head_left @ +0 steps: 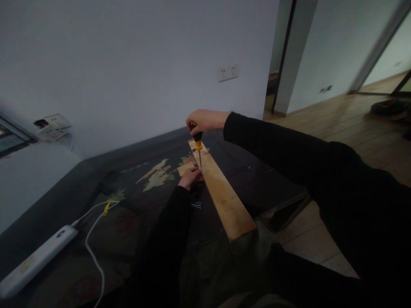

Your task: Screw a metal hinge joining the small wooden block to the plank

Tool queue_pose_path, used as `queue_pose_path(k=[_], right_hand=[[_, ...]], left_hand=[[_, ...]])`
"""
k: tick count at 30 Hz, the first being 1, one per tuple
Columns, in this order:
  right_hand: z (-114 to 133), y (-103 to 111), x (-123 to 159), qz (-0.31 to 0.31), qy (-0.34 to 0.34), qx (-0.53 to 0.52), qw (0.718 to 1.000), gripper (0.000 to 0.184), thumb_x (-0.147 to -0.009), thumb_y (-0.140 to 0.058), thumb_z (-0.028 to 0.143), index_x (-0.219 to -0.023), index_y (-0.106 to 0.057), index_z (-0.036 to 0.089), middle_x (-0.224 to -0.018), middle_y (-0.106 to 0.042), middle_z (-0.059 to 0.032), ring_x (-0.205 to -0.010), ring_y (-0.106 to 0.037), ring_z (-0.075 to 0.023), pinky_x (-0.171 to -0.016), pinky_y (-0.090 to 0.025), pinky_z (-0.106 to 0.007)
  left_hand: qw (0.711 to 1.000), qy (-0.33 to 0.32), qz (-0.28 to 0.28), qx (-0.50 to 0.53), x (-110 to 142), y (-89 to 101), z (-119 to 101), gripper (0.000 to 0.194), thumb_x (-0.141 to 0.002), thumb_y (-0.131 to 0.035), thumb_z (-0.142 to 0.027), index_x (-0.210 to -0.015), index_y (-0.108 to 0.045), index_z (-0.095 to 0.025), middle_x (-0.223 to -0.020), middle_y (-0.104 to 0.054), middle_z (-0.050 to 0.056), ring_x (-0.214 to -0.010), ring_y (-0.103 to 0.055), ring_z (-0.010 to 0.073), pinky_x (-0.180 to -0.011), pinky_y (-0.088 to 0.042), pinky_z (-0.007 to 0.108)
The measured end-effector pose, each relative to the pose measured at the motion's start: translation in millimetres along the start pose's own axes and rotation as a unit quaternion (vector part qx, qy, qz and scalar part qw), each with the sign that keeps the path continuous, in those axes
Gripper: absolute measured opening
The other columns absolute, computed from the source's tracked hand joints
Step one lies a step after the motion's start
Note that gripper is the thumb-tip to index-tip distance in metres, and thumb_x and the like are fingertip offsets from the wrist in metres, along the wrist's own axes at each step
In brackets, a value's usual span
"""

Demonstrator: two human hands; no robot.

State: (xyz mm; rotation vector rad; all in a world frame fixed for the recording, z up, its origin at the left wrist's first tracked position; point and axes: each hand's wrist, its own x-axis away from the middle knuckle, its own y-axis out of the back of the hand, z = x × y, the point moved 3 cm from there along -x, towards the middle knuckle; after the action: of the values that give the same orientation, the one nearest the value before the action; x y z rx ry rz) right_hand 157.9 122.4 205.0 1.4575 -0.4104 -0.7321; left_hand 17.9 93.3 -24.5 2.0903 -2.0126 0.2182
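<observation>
A screwdriver (198, 144) with a black and yellow handle stands nearly upright, and my right hand (203, 120) is closed around the top of its handle. Its shaft points down at the left side of a long light wooden board (224, 194). At the tip, a small shiny metal piece (203, 170) shows at the board's edge; its exact kind is too small to tell. My left hand (190, 177) pinches that piece with its fingertips. Several thin screws or nails (196, 205) lie on the table just left of the board.
The dark table (154, 226) has bird and leaf inlays (157, 175). A small flat wooden piece (184, 168) lies beyond my left hand. On the left are a white power strip (38, 259) and its cable (91, 250). A wall with sockets (228, 72) stands behind the table.
</observation>
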Motion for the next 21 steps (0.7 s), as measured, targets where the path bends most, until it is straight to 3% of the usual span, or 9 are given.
queue_pose_path(k=[3, 6, 11, 14, 17, 21], right_hand=[[2.9, -4.5, 0.0, -0.065, -0.009, 0.02, 0.998, 0.029, -0.086, -0.063, 0.029, -0.109, -0.07, 0.012, -0.105, -0.069, -0.0125, -0.095, -0.061, -0.0195, -0.074, -0.039, -0.029], [4.3, -6.0, -0.4, -0.081, -0.011, 0.004, 0.997, 0.03, -0.088, -0.062, 0.032, -0.108, -0.069, 0.011, -0.104, -0.069, -0.0132, -0.095, -0.061, -0.0192, -0.075, -0.04, -0.028], [-0.8, 0.4, 0.5, 0.003, -0.015, -0.108, 0.994, 0.037, -0.083, -0.068, 0.028, -0.115, -0.065, 0.009, -0.095, -0.068, -0.0095, -0.072, -0.062, -0.0118, -0.066, -0.047, -0.024], [-1.6, 3.9, 3.4, 0.022, -0.003, -0.144, 0.989, 0.041, -0.082, -0.07, 0.026, -0.119, -0.063, 0.01, -0.097, -0.067, -0.0084, -0.068, -0.061, -0.0096, -0.063, -0.049, -0.024], [0.6, 2.1, 5.2, 0.002, -0.003, -0.112, 0.994, 0.034, -0.085, -0.067, 0.026, -0.115, -0.066, 0.01, -0.097, -0.068, -0.0095, -0.074, -0.064, -0.0119, -0.068, -0.048, -0.025], [4.6, -0.9, 5.6, -0.08, -0.02, -0.003, 0.997, 0.031, -0.087, -0.063, 0.032, -0.108, -0.07, 0.01, -0.103, -0.07, -0.0137, -0.095, -0.064, -0.0203, -0.077, -0.044, -0.029]], left_hand=[[1.0, 0.001, -0.003, 0.003, 1.1, -0.8, -1.3, 0.01, -0.08, -0.07, -0.013, -0.087, -0.066, -0.008, -0.068, -0.068, 0.005, -0.051, -0.062, 0.0097, -0.054, -0.055, 0.021], [1.0, 0.001, -0.001, 0.006, 2.6, -2.0, -2.5, 0.008, -0.08, -0.069, -0.013, -0.085, -0.066, -0.008, -0.067, -0.068, 0.005, -0.051, -0.062, 0.0099, -0.054, -0.055, 0.02], [1.0, 0.009, -0.007, 0.015, 4.3, -2.8, -2.5, 0.011, -0.075, -0.074, -0.012, -0.081, -0.065, -0.008, -0.066, -0.068, 0.005, -0.051, -0.063, 0.0108, -0.053, -0.054, 0.021], [1.0, 0.013, -0.014, 0.016, 5.2, -3.2, -3.4, 0.008, -0.077, -0.071, -0.009, -0.081, -0.064, -0.008, -0.066, -0.068, 0.005, -0.051, -0.063, 0.011, -0.053, -0.054, 0.021], [1.0, 0.018, -0.017, 0.015, 6.3, -3.9, -4.9, 0.005, -0.078, -0.068, -0.007, -0.081, -0.064, -0.009, -0.063, -0.067, 0.004, -0.05, -0.063, 0.0111, -0.052, -0.054, 0.021], [1.0, 0.019, -0.012, 0.016, 7.3, -4.9, -6.3, 0.004, -0.078, -0.068, -0.007, -0.08, -0.064, -0.009, -0.063, -0.066, 0.004, -0.051, -0.062, 0.0108, -0.053, -0.053, 0.021]])
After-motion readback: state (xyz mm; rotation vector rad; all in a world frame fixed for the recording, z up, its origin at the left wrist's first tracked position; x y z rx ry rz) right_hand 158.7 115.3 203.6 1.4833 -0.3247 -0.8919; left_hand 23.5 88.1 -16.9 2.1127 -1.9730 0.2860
